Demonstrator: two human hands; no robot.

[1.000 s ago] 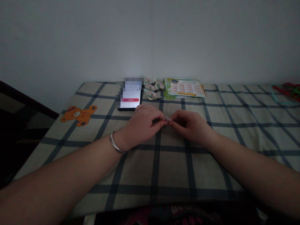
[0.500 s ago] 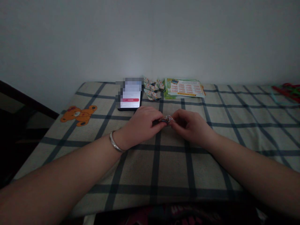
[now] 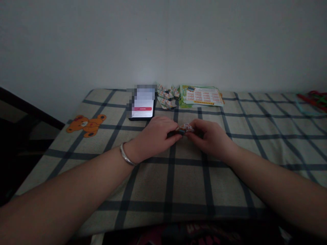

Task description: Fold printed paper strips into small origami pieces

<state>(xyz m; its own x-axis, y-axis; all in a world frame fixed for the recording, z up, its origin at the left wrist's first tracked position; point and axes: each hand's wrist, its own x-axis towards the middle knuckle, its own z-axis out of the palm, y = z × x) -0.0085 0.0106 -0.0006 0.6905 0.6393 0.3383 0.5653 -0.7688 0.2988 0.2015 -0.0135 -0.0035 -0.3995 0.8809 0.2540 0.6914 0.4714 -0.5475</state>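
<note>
Between my two hands is a small piece of folded printed paper (image 3: 185, 128), white with red and dark print, held just above the checked tablecloth. My left hand (image 3: 160, 134), with a silver bangle at the wrist, pinches its left side between thumb and fingers. From the other side, my right hand (image 3: 208, 136) grips the right end with thumb and forefinger. The fingertips cover part of the paper, so its full shape is hidden. Behind the hands lie several similar folded paper pieces (image 3: 166, 98), bunched together.
A lit phone (image 3: 142, 107) lies left of the folded pieces. To their right is a stack of printed paper sheets (image 3: 201, 96) by the wall. An orange bear picture (image 3: 87, 125) is at left on the checked tablecloth (image 3: 189, 183). Red and green items (image 3: 315, 100) sit far right.
The folded paper between my fingers has turned slightly and shows more of its printed surface. My hands stay in nearly the same place.
</note>
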